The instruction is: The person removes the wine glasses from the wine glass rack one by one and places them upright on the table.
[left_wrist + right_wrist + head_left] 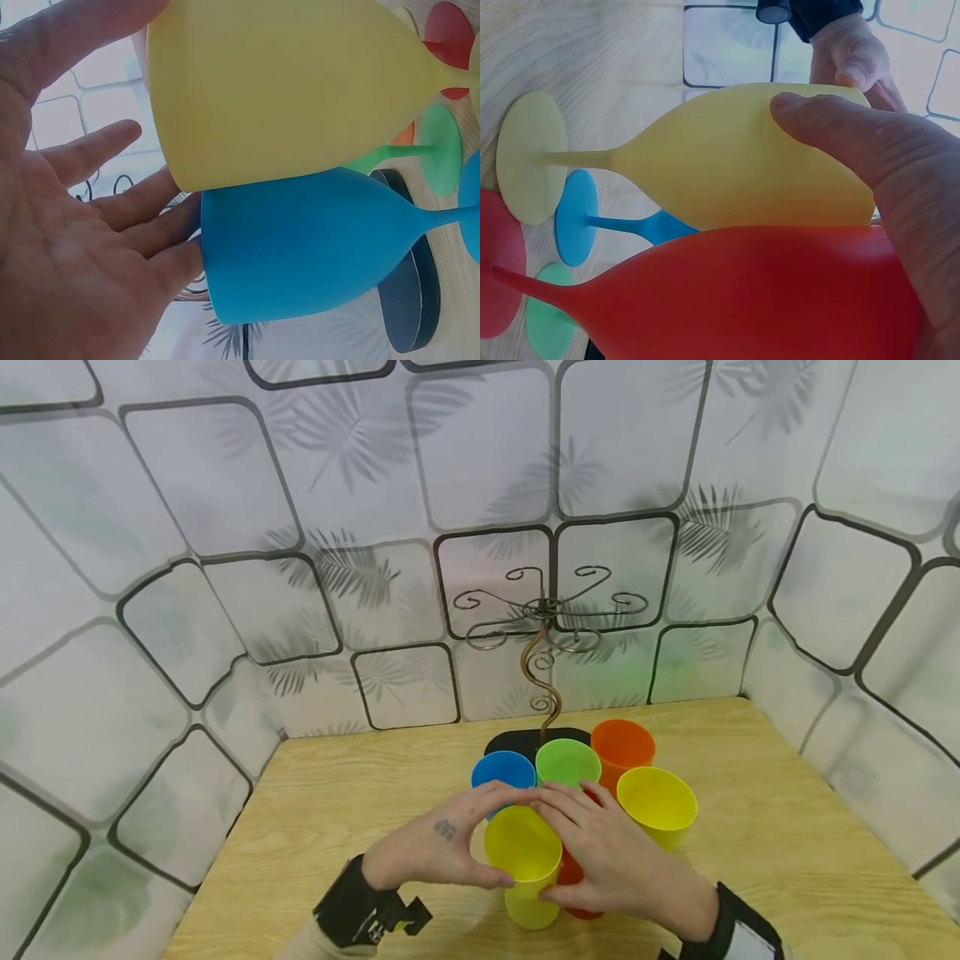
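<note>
Both hands curve round the top of a front yellow plastic goblet [522, 853], which stands upright on the table. My left hand [438, 842] has its fingers extended beyond the rim and its thumb by the near side. Opposite it, my right hand [611, 853] lays its thumb on the yellow bowl, its fingers reaching over a red goblet [757, 292]. The fingertips of both hands meet or nearly meet behind the yellow rim. Close behind stand a blue goblet [502, 767] and a green goblet [567, 762]. The red one is mostly hidden by the right hand in the head view.
An orange goblet [622, 743] and another yellow goblet [657, 800] stand to the right of the group. Behind them rises a curled metal stand [555, 697] on a black base [501, 742]. The wooden table [360, 793] meets patterned walls at the back and sides.
</note>
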Tool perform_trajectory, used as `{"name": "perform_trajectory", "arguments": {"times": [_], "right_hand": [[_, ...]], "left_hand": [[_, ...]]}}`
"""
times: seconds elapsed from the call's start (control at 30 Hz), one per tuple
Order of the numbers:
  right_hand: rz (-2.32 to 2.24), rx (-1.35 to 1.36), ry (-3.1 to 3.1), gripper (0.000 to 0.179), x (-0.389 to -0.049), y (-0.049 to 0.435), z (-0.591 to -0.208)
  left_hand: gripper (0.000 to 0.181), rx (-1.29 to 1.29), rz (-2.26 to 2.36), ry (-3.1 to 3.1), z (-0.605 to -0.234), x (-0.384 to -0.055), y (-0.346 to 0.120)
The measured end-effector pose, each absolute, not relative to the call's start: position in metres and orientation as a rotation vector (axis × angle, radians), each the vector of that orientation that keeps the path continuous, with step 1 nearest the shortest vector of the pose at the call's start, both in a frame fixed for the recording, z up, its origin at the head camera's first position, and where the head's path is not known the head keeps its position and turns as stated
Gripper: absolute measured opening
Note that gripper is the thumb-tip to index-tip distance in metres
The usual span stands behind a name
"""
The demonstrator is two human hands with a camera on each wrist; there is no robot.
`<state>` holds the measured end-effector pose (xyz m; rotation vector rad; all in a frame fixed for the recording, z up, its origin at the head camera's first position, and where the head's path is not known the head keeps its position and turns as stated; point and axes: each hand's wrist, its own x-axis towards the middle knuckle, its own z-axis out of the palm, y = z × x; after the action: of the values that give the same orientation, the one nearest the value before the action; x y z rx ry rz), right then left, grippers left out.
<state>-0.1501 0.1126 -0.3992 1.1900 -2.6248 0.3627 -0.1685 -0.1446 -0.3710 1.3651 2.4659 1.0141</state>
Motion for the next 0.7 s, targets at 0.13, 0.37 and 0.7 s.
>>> {"name": "perform_trajectory", "arguments": {"times": [0.13,0.37,0.7], "right_hand": [[0.363,1.183,-2.619,0.091,-0.1498,0.1127,-0.3999],[0.355,1.191,-2.6,0.089,-0.1498,0.1118,-0.4005],[0.341,1.191,-2.596,0.09,-0.1497,0.1125,-0.4005]], "left_hand": [[0.09,1.395,1.029,2.446,-0.3716,-0.1698,-0.1447],[0.09,1.385,1.02,2.456,-0.3715,-0.1702,-0.1455],[0.088,1.301,1.009,2.469,-0.371,-0.1678,-0.1462]]}}
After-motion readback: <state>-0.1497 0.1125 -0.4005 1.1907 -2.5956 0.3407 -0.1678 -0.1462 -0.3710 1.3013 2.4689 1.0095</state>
